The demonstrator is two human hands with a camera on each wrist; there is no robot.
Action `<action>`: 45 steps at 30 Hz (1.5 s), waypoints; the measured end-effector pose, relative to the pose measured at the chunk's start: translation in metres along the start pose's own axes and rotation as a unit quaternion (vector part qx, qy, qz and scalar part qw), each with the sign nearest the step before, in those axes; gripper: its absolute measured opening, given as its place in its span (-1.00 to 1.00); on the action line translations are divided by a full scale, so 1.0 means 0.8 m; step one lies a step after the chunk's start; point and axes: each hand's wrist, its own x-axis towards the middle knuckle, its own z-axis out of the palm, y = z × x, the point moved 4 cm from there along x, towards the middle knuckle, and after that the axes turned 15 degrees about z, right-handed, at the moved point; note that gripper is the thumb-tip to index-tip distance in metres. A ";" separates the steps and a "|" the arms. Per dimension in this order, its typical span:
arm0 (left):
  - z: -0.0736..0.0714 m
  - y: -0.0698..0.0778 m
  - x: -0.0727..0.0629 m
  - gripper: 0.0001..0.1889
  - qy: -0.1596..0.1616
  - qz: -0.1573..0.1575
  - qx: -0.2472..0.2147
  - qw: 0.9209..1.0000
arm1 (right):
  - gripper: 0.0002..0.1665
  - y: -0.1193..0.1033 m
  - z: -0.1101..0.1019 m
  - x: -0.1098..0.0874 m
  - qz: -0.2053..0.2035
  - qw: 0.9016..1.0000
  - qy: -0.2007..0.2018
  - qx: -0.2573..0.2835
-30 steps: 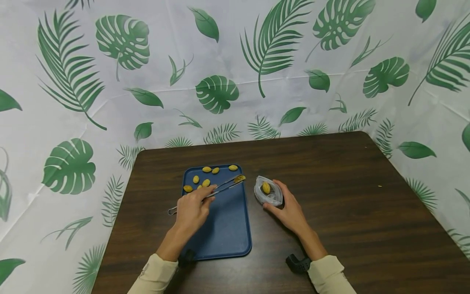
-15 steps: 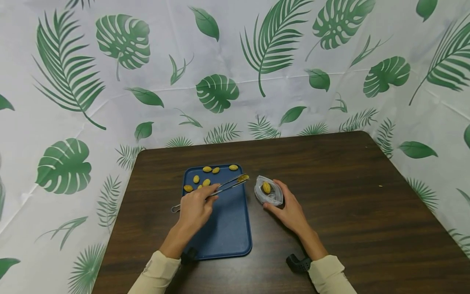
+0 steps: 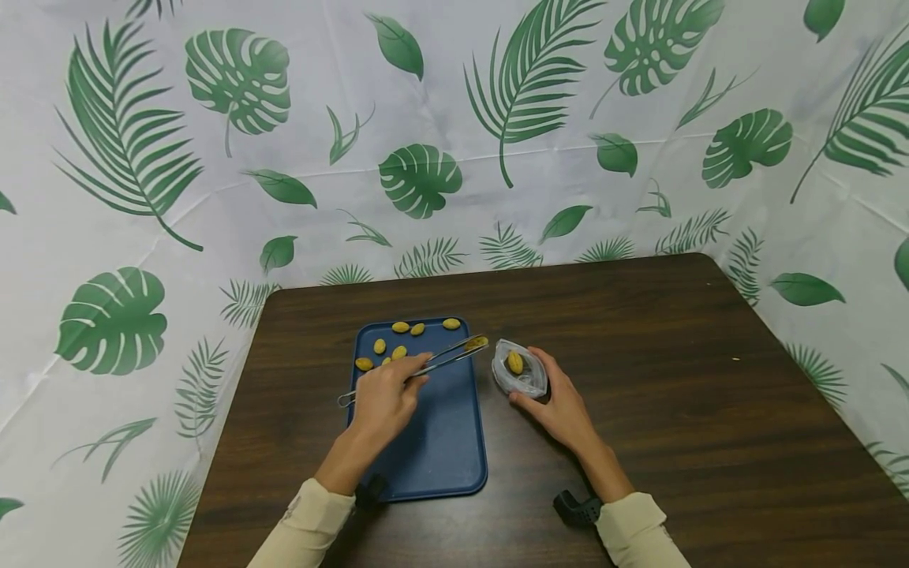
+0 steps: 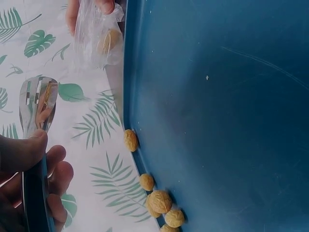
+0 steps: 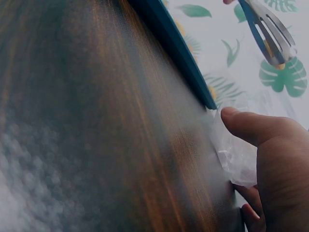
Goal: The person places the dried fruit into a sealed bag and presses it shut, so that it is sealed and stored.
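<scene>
My left hand (image 3: 383, 401) grips metal tongs (image 4: 32, 108) with slotted heads, thumb laid along the upper arm. A wrinkled yellow fruit (image 3: 476, 344), which looks dried, is pinched between their tips, just past the right edge of the blue tray (image 3: 443, 450). My right hand (image 3: 566, 410) holds a clear plastic bag (image 3: 530, 386) on the table beside the tray, thumb and fingers round its side. The bag's mouth faces up, and one yellow fruit (image 3: 514, 362) shows inside. The tong tips are a short gap left of the bag.
Several more yellow fruits (image 3: 399, 352) lie at the far end of the tray, some partly behind my left hand. The dark wooden table (image 3: 710, 410) extends to the right. A leaf-patterned white sheet (image 3: 497, 197) hangs behind it.
My left hand has moved slightly right, bringing the tongs and the pinched fruit past the tray's edge towards the bag. The right hand and bag have stayed in place.
</scene>
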 end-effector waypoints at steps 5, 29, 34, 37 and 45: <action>0.001 0.002 0.003 -0.67 0.000 0.005 -0.007 1.000 | 0.04 -0.001 0.000 0.001 -0.006 1.000 0.000 0.003; 0.006 0.007 0.012 -0.67 0.001 0.020 -0.014 1.000 | 0.03 -0.003 0.000 0.002 -0.004 1.000 -0.001 0.003; 0.007 0.007 0.017 -0.68 0.003 0.025 -0.017 1.000 | 0.03 -0.006 -0.002 0.005 -0.006 1.000 -0.001 0.006; 0.008 0.009 0.018 -0.68 -0.003 0.023 -0.020 1.000 | 0.04 -0.005 -0.001 0.004 -0.003 1.000 -0.005 0.005; 0.013 0.014 0.017 -0.68 -0.011 0.022 -0.023 0.999 | 0.04 -0.001 0.001 0.000 -0.002 1.000 -0.006 0.001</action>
